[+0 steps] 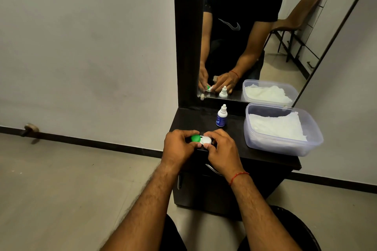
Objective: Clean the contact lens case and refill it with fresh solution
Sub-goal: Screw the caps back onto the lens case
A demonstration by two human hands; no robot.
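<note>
Head view: left grip (178, 146), right grip (221, 151) hold one case (201, 139) (two caps (195, 138)).

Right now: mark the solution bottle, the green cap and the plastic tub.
solution bottle (221, 119), head view, on the blue label of its body.
green cap (195, 138), head view, on the cap's top.
plastic tub (283, 147), head view, on its front wall.

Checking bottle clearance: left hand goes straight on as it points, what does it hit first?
Past the lens case the left hand grips, likely the mirror frame; the line seems to pass left of the solution bottle, depth unclear.
</note>
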